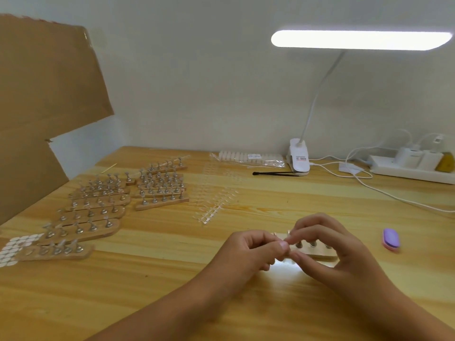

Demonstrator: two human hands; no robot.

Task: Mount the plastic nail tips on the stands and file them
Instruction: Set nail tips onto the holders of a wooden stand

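**Tip pinched over stand, front-middle of table**

Left hand (251, 249) and right hand (332, 247) curl their fingertips into one shared pinch above the stand's (317, 254) left end; the tip itself is hidden. Likely featherweight, springy and slick: grip its side edges, press lightly. Counted: one stand here, three pegs showing; roughly twelve spare stands (98, 217) near the left edge; one file (391, 241).

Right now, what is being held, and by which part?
The left hand and right hand pinch something tiny above the wooden stand; what, and where, cannot be told.
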